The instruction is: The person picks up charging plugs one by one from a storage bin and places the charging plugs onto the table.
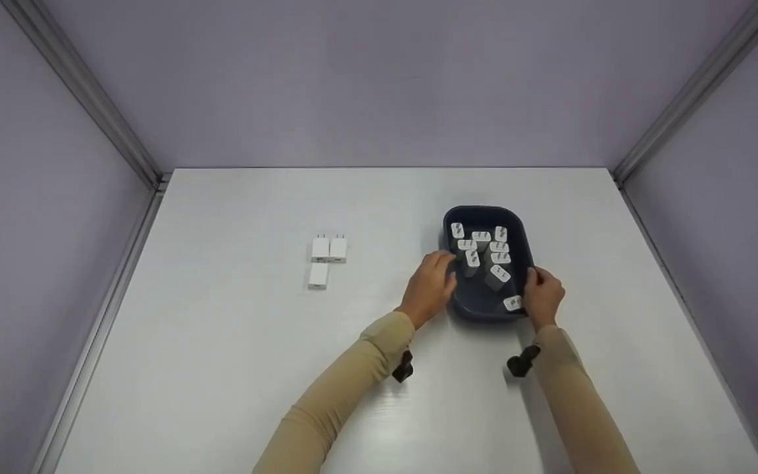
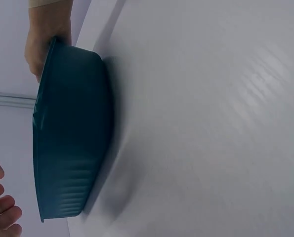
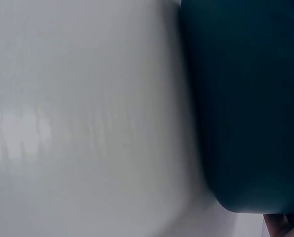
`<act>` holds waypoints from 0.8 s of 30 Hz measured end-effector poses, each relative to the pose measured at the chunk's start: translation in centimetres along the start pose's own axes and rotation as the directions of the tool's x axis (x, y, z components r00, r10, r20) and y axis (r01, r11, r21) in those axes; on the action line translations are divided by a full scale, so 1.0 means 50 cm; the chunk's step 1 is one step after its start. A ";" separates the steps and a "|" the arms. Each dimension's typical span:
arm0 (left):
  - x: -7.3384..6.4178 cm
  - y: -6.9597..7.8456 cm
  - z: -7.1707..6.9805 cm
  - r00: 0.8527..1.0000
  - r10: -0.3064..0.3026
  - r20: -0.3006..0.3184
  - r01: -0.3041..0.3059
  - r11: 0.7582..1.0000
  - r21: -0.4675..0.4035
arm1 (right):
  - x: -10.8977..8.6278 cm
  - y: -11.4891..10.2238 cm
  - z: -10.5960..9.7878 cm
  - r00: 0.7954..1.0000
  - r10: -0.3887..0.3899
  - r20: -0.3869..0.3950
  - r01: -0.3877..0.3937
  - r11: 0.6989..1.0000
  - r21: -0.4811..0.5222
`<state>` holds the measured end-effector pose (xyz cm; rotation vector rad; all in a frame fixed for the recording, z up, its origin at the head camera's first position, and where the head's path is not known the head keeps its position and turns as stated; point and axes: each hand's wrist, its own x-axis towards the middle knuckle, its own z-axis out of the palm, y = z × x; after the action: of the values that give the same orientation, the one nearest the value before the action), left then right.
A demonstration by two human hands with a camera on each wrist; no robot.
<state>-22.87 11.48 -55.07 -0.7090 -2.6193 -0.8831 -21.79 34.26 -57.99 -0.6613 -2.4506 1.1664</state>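
Note:
A dark blue-green plastic bin stands on the right half of the table, holding several white plug-in chargers, most with prongs upward. My right hand grips its right rim near the front corner, thumb over the edge. At the left rim is my left hand, fingers loosely bent and nothing held. In the left wrist view the left hand appears just past one end of the bin, with the right hand on the opposite rim. The bin's wall fills the right wrist view's right side.
Left of the bin, two white chargers lie side by side, prongs toward the back, with a third charger in front. Pale walls enclose the white table at the back and sides. A black camera hangs at the right wrist.

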 end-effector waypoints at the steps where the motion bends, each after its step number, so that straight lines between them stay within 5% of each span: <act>1: 0.002 0.003 0.002 1.000 0.012 0.000 -0.012 1.000 0.004 | -0.001 0.000 -0.001 1.000 -0.001 -0.001 0.001 1.000 0.000; 11: 0.026 0.019 0.023 0.993 0.114 0.031 -0.117 0.983 0.145 | -0.010 0.004 0.000 1.000 0.008 0.011 -0.008 1.000 0.011; 24: 0.049 0.039 0.039 0.983 0.118 0.139 -0.149 0.957 0.247 | -0.014 0.005 0.003 0.999 -0.036 -0.013 0.036 0.999 0.011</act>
<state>-24.10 14.95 -54.61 -0.8802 -2.6855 -0.4629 -21.21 33.93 -58.34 -0.6167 -2.4331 1.1579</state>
